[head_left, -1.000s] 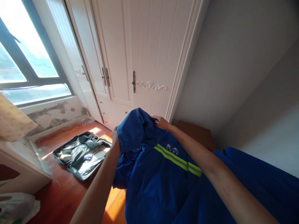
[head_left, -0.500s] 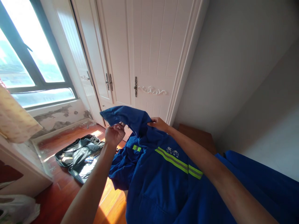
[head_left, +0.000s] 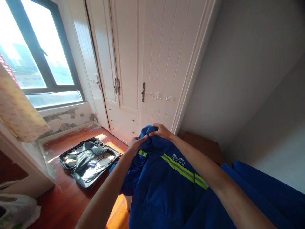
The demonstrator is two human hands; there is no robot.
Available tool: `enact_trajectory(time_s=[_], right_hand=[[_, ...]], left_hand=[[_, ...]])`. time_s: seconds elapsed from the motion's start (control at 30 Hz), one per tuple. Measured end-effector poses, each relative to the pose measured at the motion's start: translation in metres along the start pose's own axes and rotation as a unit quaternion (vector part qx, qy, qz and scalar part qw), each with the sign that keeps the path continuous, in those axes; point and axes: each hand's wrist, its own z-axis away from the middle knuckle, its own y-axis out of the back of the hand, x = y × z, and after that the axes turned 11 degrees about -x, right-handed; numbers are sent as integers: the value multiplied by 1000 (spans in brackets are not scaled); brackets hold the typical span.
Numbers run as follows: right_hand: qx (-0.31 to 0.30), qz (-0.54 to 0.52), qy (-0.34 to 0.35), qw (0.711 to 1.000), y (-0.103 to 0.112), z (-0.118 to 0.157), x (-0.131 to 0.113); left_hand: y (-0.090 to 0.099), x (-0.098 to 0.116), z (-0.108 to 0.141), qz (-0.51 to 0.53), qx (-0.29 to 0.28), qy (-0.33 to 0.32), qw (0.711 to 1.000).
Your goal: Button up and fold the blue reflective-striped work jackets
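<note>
A blue work jacket with a yellow-green and grey reflective stripe and a white chest logo is spread out in front of me. Its collar is bunched at the far end. My left hand pinches the left side of that collar, thumb pointing right. Close beside it, my right hand grips the collar's top edge between thumb and fingers. One sleeve, with a short reflective band, lies crumpled under my left forearm. What supports the jacket is mostly hidden.
An open suitcase with packed things lies on the reddish wood floor. A white wardrobe stands ahead, a window at left. A plastic bag sits bottom left; a brown wooden piece is behind the jacket.
The collar, held up and stretched leftward before, is now folded down and bunched. My left hand has moved right, close to my right hand. The view has shifted slightly left.
</note>
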Motion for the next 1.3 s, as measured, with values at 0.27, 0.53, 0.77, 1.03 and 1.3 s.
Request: enact_trajectory(time_s=[0.27, 0.53, 0.77, 1.03, 1.3], right_hand=[[43, 49, 12, 998, 20, 15, 7], [-16, -200, -9, 980, 32, 71, 1], [2, -141, -10, 990, 47, 124, -59], [14, 114, -172, 978, -4, 210, -58], [150, 20, -398, 905, -53, 249, -36]], left_hand=[[-7, 33, -10, -41, 82, -153, 984], [-61, 66, 19, -466, -140, -536, 690], [-103, 29, 68, -652, -354, -537, 402], [-105, -51, 121, -624, -477, -515, 342], [-99, -84, 146, -611, -558, -340, 447]])
